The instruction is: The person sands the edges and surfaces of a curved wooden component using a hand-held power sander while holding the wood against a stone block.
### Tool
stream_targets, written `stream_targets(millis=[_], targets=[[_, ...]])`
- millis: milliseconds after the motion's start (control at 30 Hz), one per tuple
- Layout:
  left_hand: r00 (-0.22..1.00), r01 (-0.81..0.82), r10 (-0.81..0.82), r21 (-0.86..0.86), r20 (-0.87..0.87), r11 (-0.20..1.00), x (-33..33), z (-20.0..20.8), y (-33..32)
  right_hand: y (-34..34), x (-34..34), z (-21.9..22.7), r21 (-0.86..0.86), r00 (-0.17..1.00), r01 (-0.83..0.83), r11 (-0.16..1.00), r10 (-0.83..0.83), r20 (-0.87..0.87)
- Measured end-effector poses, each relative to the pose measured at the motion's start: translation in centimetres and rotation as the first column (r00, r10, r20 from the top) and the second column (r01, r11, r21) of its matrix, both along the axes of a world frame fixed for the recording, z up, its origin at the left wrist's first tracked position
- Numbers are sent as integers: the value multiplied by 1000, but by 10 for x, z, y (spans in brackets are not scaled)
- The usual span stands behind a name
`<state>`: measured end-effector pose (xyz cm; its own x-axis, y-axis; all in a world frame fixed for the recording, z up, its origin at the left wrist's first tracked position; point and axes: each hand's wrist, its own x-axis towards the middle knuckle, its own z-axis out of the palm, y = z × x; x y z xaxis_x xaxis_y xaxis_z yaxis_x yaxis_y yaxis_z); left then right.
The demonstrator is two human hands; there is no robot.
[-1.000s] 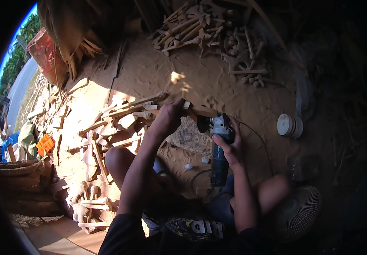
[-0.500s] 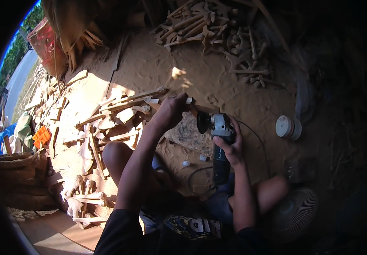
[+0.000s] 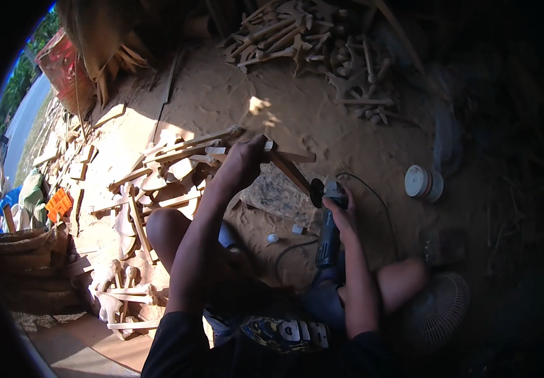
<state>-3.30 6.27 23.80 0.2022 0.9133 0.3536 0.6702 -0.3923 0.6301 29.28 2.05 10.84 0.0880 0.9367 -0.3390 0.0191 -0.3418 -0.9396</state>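
Observation:
My left hand (image 3: 246,160) is closed around a wooden piece (image 3: 289,172) with two bars that spread out past my fist to the right. My right hand (image 3: 342,214) grips an angle grinder (image 3: 328,242) by its body, which points down toward my lap. The grinder's dark round disc (image 3: 316,193) sits right at the lower bar's end; whether it touches the wood I cannot tell. Below the wood lies a large flat stone (image 3: 278,196) on the sandy ground. The grip of my left fingers is partly hidden behind the back of the hand.
Carved wooden pieces (image 3: 177,157) lie heaped at my left, with another pile (image 3: 284,34) at the far side. A white tub (image 3: 418,183) stands to the right, near a fan's round grille (image 3: 445,309). The grinder's black cord (image 3: 379,198) loops over the sand.
The grinder has shifted slightly nearer and right, its disc turning more edge-on. My left hand has moved a little left with the wood, and the lower bar now shows at greater length.

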Motion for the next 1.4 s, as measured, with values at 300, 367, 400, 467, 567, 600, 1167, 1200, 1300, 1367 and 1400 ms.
stream_targets(millis=[300,367,400,467,567,600,1167,1200,1300,1367,1400], targets=[[998,53,-52,-4,18,999,-2,-2,5,-9,-30,64,132,999,3,991,4,-50],[998,59,-59,25,-12,998,0,2,4,-8,-42,92,259,975,-67,964,118,-187],[999,51,-50,30,-15,998,2,3,3,-7,-45,101,254,975,-67,965,117,-188],[999,49,-48,27,-25,998,2,5,3,-6,-50,111,319,955,-116,941,194,-224],[999,48,-49,-49,-12,998,1,4,8,6,-49,102,377,944,-143,915,241,-225],[998,65,-65,-60,-2,996,-1,4,9,6,-47,98,371,945,-140,918,236,-227],[997,18,-7,-144,78,989,-15,-6,8,12,-3,-17,115,992,2,993,-17,129],[998,9,-3,-109,55,994,-14,-8,8,13,1,-25,118,991,9,993,-24,128],[998,15,-10,-86,59,996,-9,-10,11,16,15,-38,235,969,-54,970,-6,248],[997,13,-5,-104,74,994,-10,-10,10,14,9,-32,326,934,-121,938,-3,356],[998,12,-5,-105,70,994,-9,-10,10,13,7,-28,326,935,-118,938,-6,356]])
